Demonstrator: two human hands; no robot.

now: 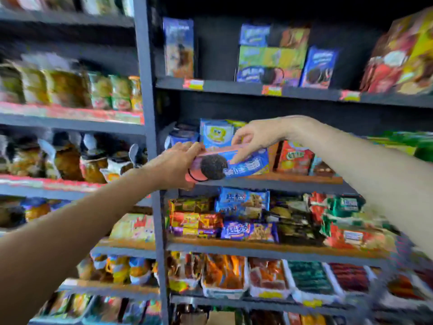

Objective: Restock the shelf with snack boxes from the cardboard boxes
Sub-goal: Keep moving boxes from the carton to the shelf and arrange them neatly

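A blue and pink cookie box [234,164] with a dark sandwich cookie printed on it lies flat at the front edge of the middle shelf [281,181]. My left hand [174,164] grips its left end, fingers curled over the top. My right hand [255,137] pinches its upper right edge from above. Behind it stand a blue box with a yellow cartoon face [216,132] and a round blue pack [181,136]. A red snack box [294,158] stands to the right.
The shelf above holds upright blue cookie boxes [319,66] and a tall blue box [179,48]. Below are flat snack packs [243,202] and trays of wrapped snacks [225,275]. A dark upright post [150,137] separates the left shelving, which is filled with bags. The view is blurred.
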